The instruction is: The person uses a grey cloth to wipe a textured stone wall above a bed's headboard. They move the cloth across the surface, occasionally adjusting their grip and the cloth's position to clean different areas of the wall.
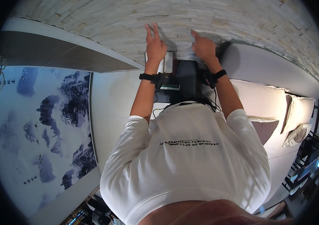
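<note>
My left hand point(155, 50) is held out before the stacked-stone wall point(114, 25). Its index and middle fingers are extended and spread, the others are folded, and nothing is in it. To its right, my right hand point(206, 48) points its index finger towards the same wall, with the other fingers curled and no object held. I cannot tell whether either fingertip touches the stone. A black wrist strap with a small device point(157, 79) is on my left wrist, and a similar black strap point(217, 75) is on my right wrist. Thin black cables hang below both wrists.
A grey sofa back point(263, 63) and pale seat point(243, 92) with cushions point(297, 135) lie to the right. Between my arms stands a dark block-like object point(187, 74), beside a pale panel with a dark frame point(168, 62). A mountain landscape mural point(47, 112) covers the left side.
</note>
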A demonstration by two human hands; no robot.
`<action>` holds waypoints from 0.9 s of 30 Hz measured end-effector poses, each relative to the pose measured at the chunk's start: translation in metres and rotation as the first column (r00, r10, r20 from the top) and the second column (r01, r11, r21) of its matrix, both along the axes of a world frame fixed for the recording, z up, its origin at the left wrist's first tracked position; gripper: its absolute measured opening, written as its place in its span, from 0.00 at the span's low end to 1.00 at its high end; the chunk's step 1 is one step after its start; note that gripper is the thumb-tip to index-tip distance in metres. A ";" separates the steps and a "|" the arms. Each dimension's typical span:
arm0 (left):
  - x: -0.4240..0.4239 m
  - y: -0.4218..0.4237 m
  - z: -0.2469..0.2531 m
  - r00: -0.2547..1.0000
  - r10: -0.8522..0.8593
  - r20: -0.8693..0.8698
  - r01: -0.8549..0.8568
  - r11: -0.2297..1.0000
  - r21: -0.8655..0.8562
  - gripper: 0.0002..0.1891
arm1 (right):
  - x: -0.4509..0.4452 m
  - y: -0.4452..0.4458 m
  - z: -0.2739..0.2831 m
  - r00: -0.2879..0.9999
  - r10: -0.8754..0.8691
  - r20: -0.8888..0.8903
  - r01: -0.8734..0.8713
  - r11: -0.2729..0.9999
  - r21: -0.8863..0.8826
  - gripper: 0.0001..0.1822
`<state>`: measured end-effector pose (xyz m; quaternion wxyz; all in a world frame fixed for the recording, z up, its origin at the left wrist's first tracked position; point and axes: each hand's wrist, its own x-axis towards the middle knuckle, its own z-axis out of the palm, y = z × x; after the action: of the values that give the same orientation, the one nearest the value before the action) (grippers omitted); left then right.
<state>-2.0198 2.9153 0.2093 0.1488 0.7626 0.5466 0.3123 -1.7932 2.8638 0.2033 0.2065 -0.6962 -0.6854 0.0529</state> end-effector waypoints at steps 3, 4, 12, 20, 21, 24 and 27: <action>0.003 -0.002 0.002 1.000 0.013 -0.012 -0.013 0.999 -0.052 0.47 | -0.017 0.013 -0.004 0.999 -0.031 -0.021 0.032 0.999 0.038 0.30; 0.002 0.000 0.004 0.999 0.016 -0.037 -0.018 0.999 -0.051 0.47 | -0.019 0.013 -0.003 0.999 -0.041 -0.010 0.041 0.999 0.011 0.30; -0.005 -0.002 0.000 0.983 0.051 -0.174 -0.043 0.998 0.049 0.48 | 0.012 -0.006 0.027 0.987 -0.071 0.146 0.096 0.980 -0.173 0.34; 0.009 -0.002 0.001 0.997 0.059 -0.053 -0.059 0.998 -0.005 0.49 | -0.020 0.007 0.002 0.998 -0.022 0.051 0.027 0.993 -0.112 0.32; 0.012 -0.003 0.003 0.998 0.062 -0.020 -0.062 0.998 -0.012 0.49 | -0.026 0.006 0.005 1.000 0.016 0.014 -0.015 0.995 -0.098 0.32; 0.011 -0.008 0.011 0.995 0.073 -0.065 -0.075 0.997 -0.025 0.48 | -0.033 -0.001 0.014 0.999 -0.026 0.026 0.030 0.987 -0.159 0.31; 0.009 -0.004 0.010 0.994 0.064 -0.092 -0.066 0.998 -0.020 0.48 | -0.024 -0.007 0.020 0.997 -0.073 0.022 0.075 0.983 -0.168 0.29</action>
<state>-2.0104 2.9116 0.2188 0.1221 0.7562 0.5808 0.2756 -1.8170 2.8569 0.2238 0.1431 -0.7366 -0.6538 0.0974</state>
